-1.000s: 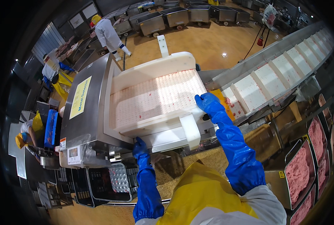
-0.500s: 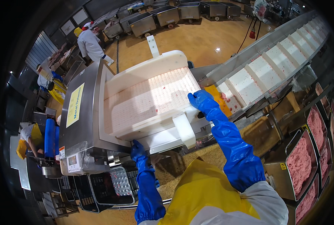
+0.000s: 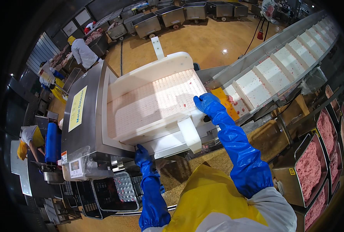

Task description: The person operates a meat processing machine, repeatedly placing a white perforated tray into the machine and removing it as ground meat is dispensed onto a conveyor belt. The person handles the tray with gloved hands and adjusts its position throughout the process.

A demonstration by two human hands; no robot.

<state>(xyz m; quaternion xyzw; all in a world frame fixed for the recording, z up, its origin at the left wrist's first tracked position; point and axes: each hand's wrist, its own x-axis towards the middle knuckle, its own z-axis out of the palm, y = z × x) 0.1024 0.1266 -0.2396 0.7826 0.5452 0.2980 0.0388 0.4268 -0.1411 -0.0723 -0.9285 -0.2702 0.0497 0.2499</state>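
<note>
My right hand [image 3: 206, 103], in a blue glove and sleeve cover, is curled over the right end of the white side guard [image 3: 156, 127] beside a conveyor belt. My left hand [image 3: 142, 155], gloved in blue, has its fingers bent against the near edge of the conveyor frame [image 3: 166, 145], close to a steel detector housing [image 3: 87, 112]. Its fingertips are partly hidden. Between the guards runs a textured white belt [image 3: 152, 96] with a few small red meat bits near its right end. A white block [image 3: 189, 134] sticks out from the near guard.
A cleated incline conveyor [image 3: 274, 73] with meat scraps rises at right, past an orange chute [image 3: 224, 102]. Steel bins of pink ground meat [image 3: 310, 170] stand lower right. Black crates [image 3: 114, 193] sit below my left arm. Co-workers [image 3: 83, 52] and steel carts [image 3: 146, 25] are farther off.
The red bits on the white belt have shifted right. The white-coated co-worker at upper left has moved left, and the one at lower left has shifted. My hands stay in place.
</note>
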